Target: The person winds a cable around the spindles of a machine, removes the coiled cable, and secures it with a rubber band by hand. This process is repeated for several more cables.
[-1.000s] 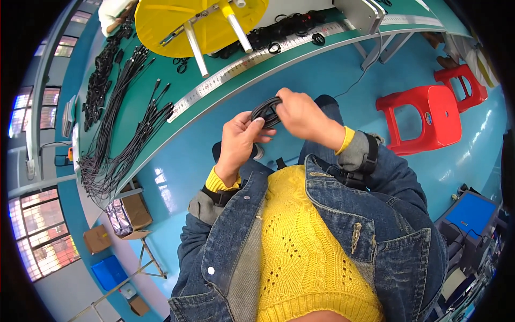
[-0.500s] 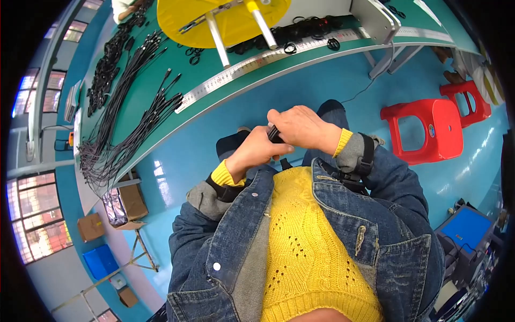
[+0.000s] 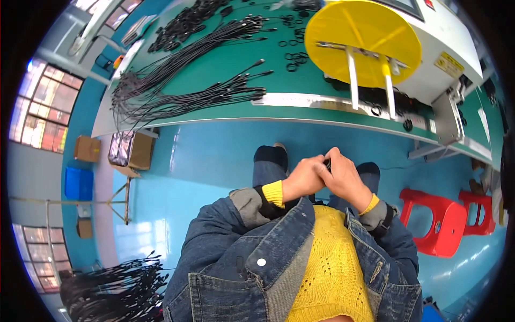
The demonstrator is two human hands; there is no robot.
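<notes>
My left hand (image 3: 304, 178) and my right hand (image 3: 346, 174) meet in front of my lap, below the front edge of the green workbench (image 3: 214, 114). Both are closed around a small black bundle (image 3: 328, 163). Only a dark bit of it shows between the fingers, so its exact kind is hidden. Ahead and to the left, a long bunch of black cables (image 3: 182, 56) lies on the bench, with a smaller bunch (image 3: 209, 94) nearer the edge. Several small black coils (image 3: 295, 60) rest to the right of them.
A yellow disc (image 3: 365, 45) on metal legs stands before a white machine (image 3: 456, 35). A ruler strip (image 3: 289, 100) runs along the bench edge. Red stools (image 3: 449, 228) are at the right. An open cardboard box (image 3: 141, 150) and hanging black cables (image 3: 115, 284) are at the left.
The view has swung left, bringing more of the bench and the cables at lower left into sight. My hands stay together on the black bundle, and the right fingers now cover more of it.
</notes>
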